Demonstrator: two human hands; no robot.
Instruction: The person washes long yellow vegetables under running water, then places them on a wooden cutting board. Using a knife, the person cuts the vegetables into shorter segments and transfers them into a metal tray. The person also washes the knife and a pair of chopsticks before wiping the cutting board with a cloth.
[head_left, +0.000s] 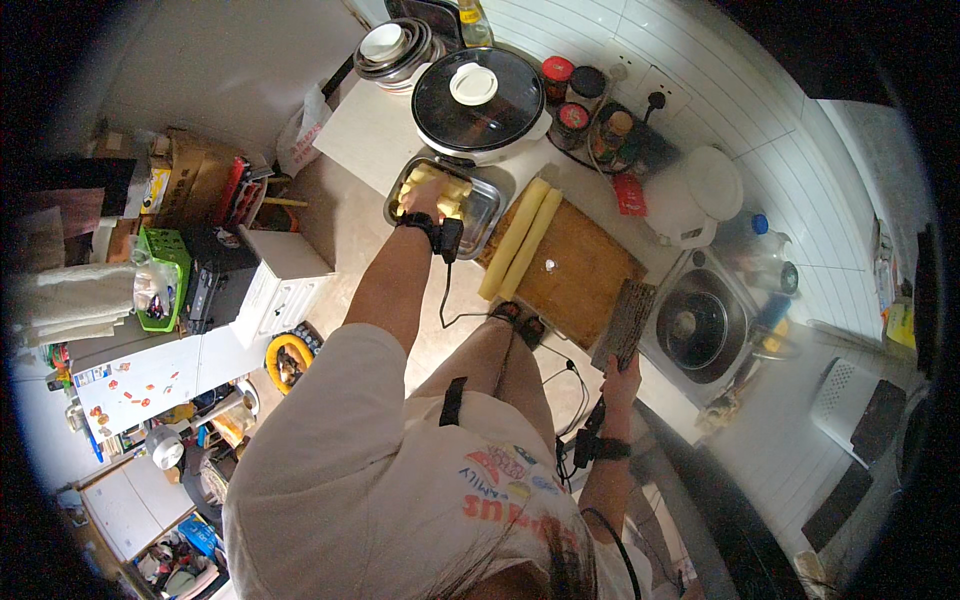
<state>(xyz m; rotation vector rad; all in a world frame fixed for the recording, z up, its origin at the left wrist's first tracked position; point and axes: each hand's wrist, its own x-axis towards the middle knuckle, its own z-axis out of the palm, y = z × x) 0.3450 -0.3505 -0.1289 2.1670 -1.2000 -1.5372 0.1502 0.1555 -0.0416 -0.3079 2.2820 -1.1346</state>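
Observation:
My left hand (424, 199) reaches into a rectangular metal tray (491, 210), its fingers down among several pale yellow pieces (450, 204); whether they grip one is hidden. Beside the tray, two long pale yellow rolls, apparently dough, a left one (516, 236) and a right one (531, 244), lie side by side along the left part of a wooden cutting board (581, 262). My right hand (621, 379) is closed around the handle end of a broad-bladed cleaver (626, 319), whose dark, patterned blade is over the board's right edge. A small whitish bit (550, 265) lies on the board.
A lidded electric pot (480, 105) stands behind the tray, with stacked bowls (397, 49) to its left. Lidded jars (574, 120) line the tiled wall. Right of the board is a sink (701, 330); a white lidded container (697, 191) stands behind it. Cables hang near both wrists.

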